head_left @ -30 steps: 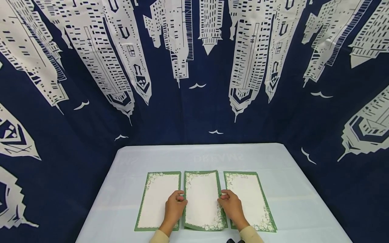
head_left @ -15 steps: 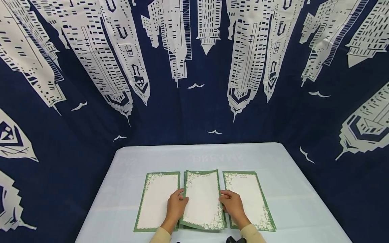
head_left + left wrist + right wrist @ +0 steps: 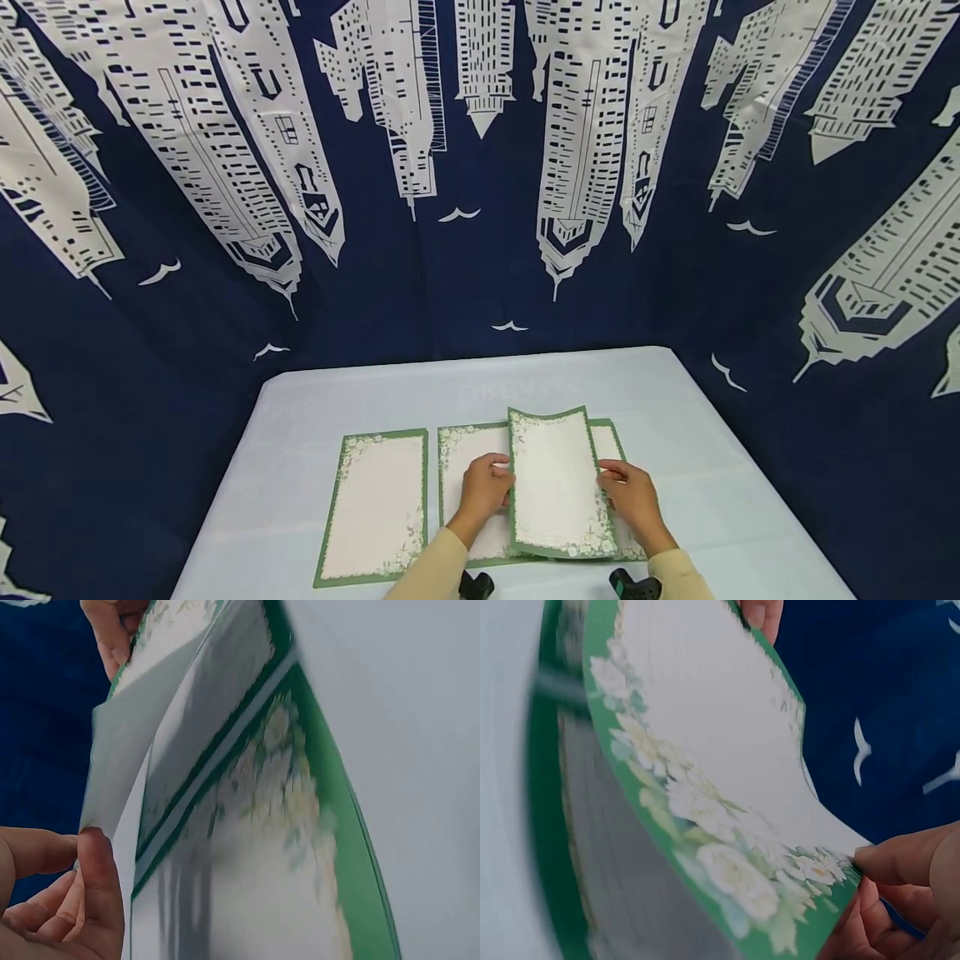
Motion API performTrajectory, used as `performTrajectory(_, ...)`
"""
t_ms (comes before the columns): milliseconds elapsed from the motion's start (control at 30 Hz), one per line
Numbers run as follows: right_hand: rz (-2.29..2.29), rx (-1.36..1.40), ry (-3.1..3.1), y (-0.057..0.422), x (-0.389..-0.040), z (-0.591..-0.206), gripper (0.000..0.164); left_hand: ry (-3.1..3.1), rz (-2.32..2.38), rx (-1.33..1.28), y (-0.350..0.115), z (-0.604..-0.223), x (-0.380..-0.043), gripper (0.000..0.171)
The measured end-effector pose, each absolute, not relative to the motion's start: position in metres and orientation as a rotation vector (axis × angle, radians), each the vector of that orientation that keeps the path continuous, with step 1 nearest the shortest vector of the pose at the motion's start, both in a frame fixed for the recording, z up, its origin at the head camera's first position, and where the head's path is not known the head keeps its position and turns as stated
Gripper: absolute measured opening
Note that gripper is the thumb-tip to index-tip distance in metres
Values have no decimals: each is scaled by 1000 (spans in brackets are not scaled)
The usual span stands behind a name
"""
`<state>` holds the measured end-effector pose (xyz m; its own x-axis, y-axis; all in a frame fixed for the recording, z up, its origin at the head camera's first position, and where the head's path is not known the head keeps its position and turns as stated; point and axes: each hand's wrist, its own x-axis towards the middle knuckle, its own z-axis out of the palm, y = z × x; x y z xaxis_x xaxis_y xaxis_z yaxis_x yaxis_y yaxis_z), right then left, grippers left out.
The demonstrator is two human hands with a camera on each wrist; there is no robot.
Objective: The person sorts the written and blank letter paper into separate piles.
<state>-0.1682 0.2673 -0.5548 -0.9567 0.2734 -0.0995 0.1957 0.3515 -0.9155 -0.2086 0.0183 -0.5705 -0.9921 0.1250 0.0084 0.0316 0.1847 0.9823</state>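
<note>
Both hands hold up a sheet of stationery paper (image 3: 558, 492) with a green border and white flowers, raised and slightly bowed. My left hand (image 3: 483, 492) pinches its left edge between thumb and fingers, and my right hand (image 3: 633, 504) pinches the opposite edge. In the right wrist view the right thumb (image 3: 889, 859) presses on the paper's flowered side. Below the held sheet lie the middle paper (image 3: 474, 446) and the right-hand paper (image 3: 606, 442), both with matching borders and partly covered by it.
A third floral paper (image 3: 378, 508) lies flat at the left of the white-covered table (image 3: 720, 492). Behind the table hangs a dark blue cloth (image 3: 450, 292) printed with white buildings and birds. Black devices (image 3: 636, 585) sit at the wrists.
Both hands have lifted the sheet off the middle pile and carried it rightward, over the gap and partly over the right-hand paper. The head view has turned slightly right.
</note>
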Motion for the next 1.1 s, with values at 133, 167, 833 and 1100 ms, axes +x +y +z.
performTrajectory(133, 1618, -489, -2556, 290, -167, -559, 34, 2325, 1931, 213, 41, -573, -211, 26)
performTrajectory(167, 1585, -501, -2571, 294, -168, -561, 33, 2318, 1925, 230, 46, -574, -212, 26)
performTrajectory(833, 1144, -536, -2873, 317, -181, -583, 48, 2651, 1459, 341, 70, -582, -219, 31)
performTrajectory(1100, 1120, -358, -2746, 277, -176, -568, 35, 2721, 1517, 378, 19, -574, -213, 27)
